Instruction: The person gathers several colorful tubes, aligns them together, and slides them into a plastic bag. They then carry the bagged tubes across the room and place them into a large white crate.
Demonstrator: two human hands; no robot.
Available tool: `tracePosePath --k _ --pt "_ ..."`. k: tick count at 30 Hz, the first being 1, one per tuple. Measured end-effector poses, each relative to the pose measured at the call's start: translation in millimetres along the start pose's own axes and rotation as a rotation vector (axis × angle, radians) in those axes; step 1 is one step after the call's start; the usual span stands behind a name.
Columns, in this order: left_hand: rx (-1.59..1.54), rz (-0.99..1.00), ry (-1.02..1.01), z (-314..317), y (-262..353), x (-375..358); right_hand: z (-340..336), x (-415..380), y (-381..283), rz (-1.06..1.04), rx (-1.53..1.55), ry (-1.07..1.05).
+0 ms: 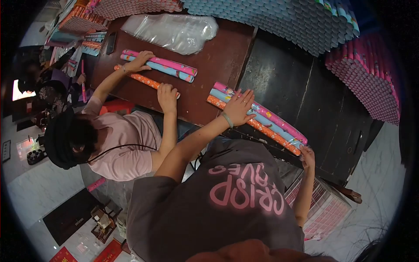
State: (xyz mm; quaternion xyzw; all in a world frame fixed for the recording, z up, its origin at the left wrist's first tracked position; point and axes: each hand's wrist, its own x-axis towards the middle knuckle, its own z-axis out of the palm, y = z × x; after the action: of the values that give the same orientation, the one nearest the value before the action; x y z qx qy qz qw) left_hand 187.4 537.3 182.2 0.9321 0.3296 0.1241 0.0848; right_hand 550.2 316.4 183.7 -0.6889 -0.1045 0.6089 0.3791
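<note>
Three rolls of wrapping paper lie side by side before me: a pink roll, a light-blue roll and an orange patterned roll. Clear plastic seems to shine over them. My left hand, with a band at the wrist, rests flat across their middle, fingers stretched out. At their right end, my right hand has its fingers bent against the roll ends; part of its grip is hidden.
To my left, a co-worker in a pink shirt handles similar rolls. Clear plastic bags lie on the brown table, near a dark phone. Large stacks of rolls line the back. A pink-and-white crate stands below right.
</note>
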Motion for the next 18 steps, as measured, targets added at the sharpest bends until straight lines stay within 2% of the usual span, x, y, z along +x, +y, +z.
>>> tracePosePath --k 2,4,5,6,8,9,11,18 --pt "0.001 0.007 0.017 1 0 0 2 -2 -6 -0.035 -0.078 0.023" --pt "-0.007 0.001 0.001 -1 0 0 2 -4 -10 -0.159 0.038 0.145" --pt "-0.02 -0.003 -0.017 -2 1 0 3 7 0 -0.275 0.055 0.286" --pt "-0.02 -0.003 -0.019 -1 0 0 2 10 0 -0.273 0.055 0.286" --pt "0.022 0.008 0.008 1 0 0 -3 12 3 -0.117 -0.04 0.315" --pt "0.019 0.01 0.008 1 1 0 -3 14 5 -0.116 -0.04 0.318" --pt "0.015 0.0 -0.011 0 1 1 2 21 10 -0.249 0.052 0.278" --pt "0.034 -0.014 -0.059 1 1 0 -3 26 20 -0.217 0.091 0.27"
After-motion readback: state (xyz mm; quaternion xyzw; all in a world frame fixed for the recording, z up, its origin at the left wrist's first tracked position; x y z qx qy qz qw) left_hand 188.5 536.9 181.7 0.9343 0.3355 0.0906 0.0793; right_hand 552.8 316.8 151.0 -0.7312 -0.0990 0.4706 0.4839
